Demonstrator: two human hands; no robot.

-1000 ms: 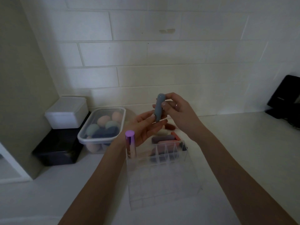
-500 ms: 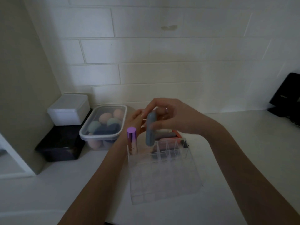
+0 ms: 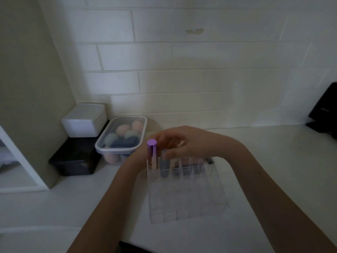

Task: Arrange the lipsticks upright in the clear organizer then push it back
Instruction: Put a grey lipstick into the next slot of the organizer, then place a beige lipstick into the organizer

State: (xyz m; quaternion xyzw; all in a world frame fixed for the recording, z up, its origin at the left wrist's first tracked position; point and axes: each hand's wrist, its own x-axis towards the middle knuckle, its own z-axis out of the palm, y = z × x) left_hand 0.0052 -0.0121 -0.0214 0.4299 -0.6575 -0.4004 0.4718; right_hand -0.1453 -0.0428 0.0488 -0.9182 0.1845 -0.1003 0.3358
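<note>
1. Nearest the camera, the clear organizer (image 3: 187,201) sits on the white counter (image 3: 273,179). Its near compartments look empty; only the far row holds anything.
2. In that far row, the purple-capped lipstick (image 3: 152,154) stands upright in the far-left cell. The grey-blue lipstick (image 3: 164,168) is upright in the cell just beside it, partly down in the slot.
3. The right hand (image 3: 189,145) is closed over the top of the grey-blue lipstick, fingertips pinching its upper end.
4. The left hand (image 3: 145,152) is mostly hidden behind the purple cap and the right hand; whether it grips anything I cannot tell.
5. Beyond the organizer, more lipsticks (image 3: 184,162) seem to lie flat, blurred through the acrylic.
6. Judgement: the tubes are light, stiff and smooth, so slippery; pinch near the cap end and lower straight. The thin-walled organizer likely slides easily, so push low on its near wall.
7. Farther back sit a lidded tub of makeup sponges (image 3: 122,137), a white box (image 3: 84,120) on a black box (image 3: 74,159), then the tiled wall (image 3: 200,79).
</note>
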